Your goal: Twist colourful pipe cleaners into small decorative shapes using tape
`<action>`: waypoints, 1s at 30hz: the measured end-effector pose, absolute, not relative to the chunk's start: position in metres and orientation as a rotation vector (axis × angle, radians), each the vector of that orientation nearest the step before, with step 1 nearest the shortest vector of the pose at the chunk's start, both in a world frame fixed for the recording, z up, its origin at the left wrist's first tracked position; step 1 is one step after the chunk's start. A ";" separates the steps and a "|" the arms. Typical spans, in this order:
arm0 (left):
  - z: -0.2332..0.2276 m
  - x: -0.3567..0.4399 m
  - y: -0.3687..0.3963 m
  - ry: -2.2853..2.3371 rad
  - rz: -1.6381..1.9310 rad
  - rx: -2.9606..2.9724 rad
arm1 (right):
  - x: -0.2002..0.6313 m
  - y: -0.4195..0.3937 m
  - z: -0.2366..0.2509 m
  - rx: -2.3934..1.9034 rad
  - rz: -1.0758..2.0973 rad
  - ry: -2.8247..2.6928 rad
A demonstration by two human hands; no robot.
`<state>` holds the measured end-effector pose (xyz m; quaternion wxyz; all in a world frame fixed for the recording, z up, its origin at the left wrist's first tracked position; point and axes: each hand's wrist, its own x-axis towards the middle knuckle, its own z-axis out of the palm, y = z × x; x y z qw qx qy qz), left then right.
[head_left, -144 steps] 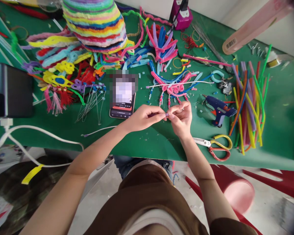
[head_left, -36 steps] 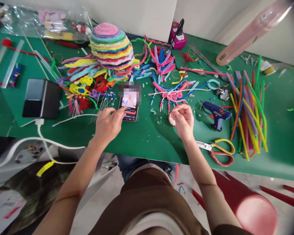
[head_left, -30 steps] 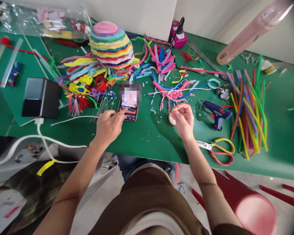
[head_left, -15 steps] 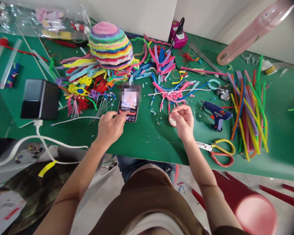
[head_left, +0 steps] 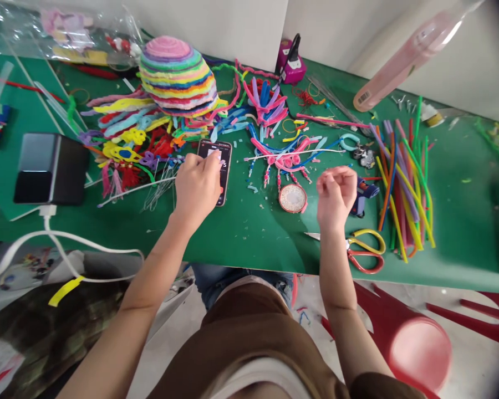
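Observation:
My left hand (head_left: 197, 185) rests on a black phone (head_left: 221, 152) lying on the green table (head_left: 249, 233), fingertips on its screen. My right hand (head_left: 336, 193) hovers above the table with its fingers curled in and nothing seen in it. A small round disc with a pink edge (head_left: 293, 198) lies on the table to its left. Behind the disc lies a pink pipe-cleaner piece with beaded strands (head_left: 283, 160). A blue glue gun (head_left: 362, 191) is partly hidden behind my right hand.
A striped pipe-cleaner hat (head_left: 175, 77) stands at the back among loose coloured pipe cleaners. Straight pipe cleaners (head_left: 403, 177) lie at the right, and yellow-and-red scissors (head_left: 363, 252) near the front edge. A black box (head_left: 50, 169) with white cable sits left. A red stool (head_left: 416, 343) stands below.
My left hand slid up over the phone. My right hand lifted off the round disc and moved right, leaving the disc on the table. Earlier both hands held a small piece together.

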<state>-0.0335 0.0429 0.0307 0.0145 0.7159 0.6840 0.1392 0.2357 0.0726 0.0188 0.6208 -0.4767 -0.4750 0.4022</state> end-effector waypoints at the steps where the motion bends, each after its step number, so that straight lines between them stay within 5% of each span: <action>1: 0.037 -0.029 0.044 2.146 0.460 2.203 | 0.243 0.073 0.020 -1.142 0.869 -1.170; 9: 0.060 0.020 0.050 1.863 0.372 2.178 | 0.258 0.066 0.027 -1.633 0.566 -2.430; 17: 0.042 0.053 0.050 1.534 0.160 2.316 | 0.230 0.085 0.042 -1.641 0.260 -2.996; 25: 0.026 0.037 0.049 1.524 0.429 2.260 | 0.222 0.096 0.047 -1.562 0.367 -3.033; 30: 0.024 0.030 0.045 1.324 0.733 2.141 | 0.226 0.078 0.033 -1.204 0.931 -1.998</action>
